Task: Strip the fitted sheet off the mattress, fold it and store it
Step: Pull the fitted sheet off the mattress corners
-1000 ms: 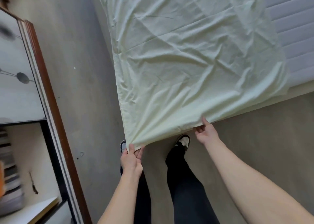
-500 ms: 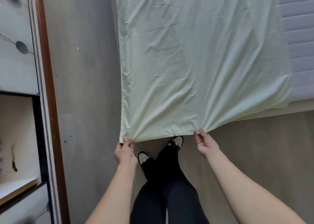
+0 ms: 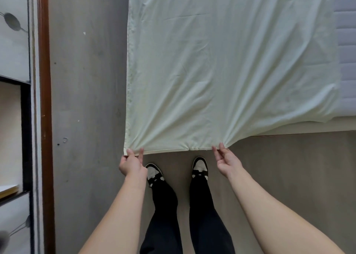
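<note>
Both hands, the left hand and right hand, now pinch the pale green cotton fitted sheet wider apart, its near hem pulled straight and ready for folding.

The sheet lies spread over the mattress, whose bare part shows to its right, its near edge pinched at the left corner by the left hand and further right by the right hand, above two shoes, with a cabinet far left.
</note>
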